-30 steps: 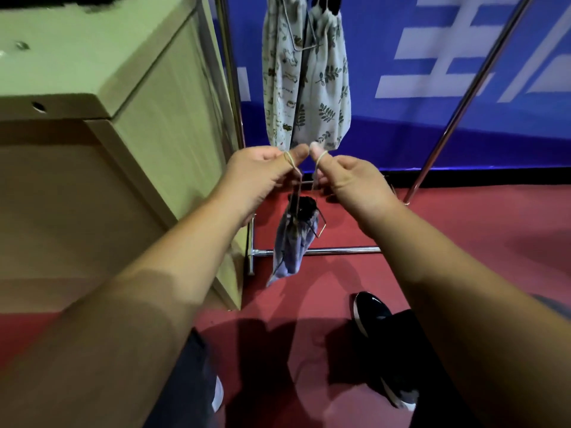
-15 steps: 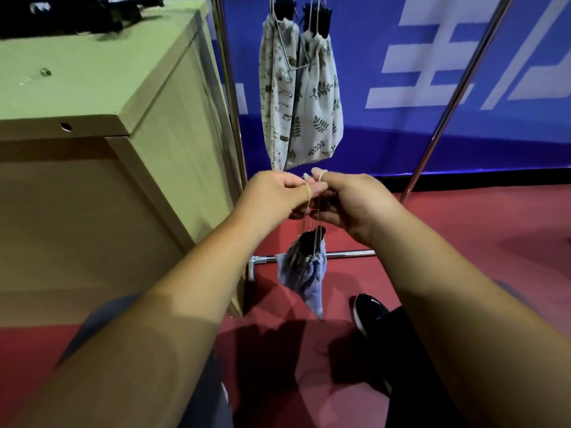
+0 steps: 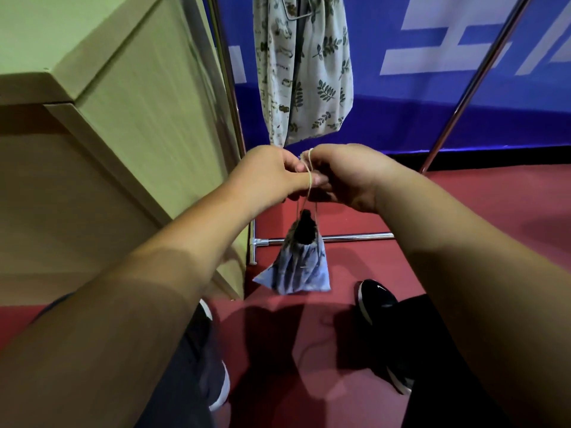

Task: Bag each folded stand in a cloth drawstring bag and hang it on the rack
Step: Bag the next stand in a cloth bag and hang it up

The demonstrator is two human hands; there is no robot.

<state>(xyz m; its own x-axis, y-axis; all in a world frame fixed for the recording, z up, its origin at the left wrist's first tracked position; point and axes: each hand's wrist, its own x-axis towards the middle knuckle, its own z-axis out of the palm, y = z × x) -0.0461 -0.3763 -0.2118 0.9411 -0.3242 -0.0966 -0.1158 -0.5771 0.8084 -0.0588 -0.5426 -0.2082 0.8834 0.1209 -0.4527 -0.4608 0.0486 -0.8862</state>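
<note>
Your left grip point(image 3: 272, 174) and right grip point(image 3: 346, 177) pinch the drawstring point(image 3: 309, 183); the bag point(image 3: 296, 270) seems unclosed, so the stand point(image 3: 306, 227) could tip out.

We have brought our left hand point(image 3: 265, 177) and right hand point(image 3: 352, 177) together on the drawstring point(image 3: 309, 178), and the blue bag point(image 3: 298, 270) has swung round.

Soft blue cloth bag point(image 3: 296, 267), thin cord drawstring point(image 3: 309, 180), shiny metal rack point(image 3: 324, 237), matt wood cabinet point(image 3: 139, 118).
</note>
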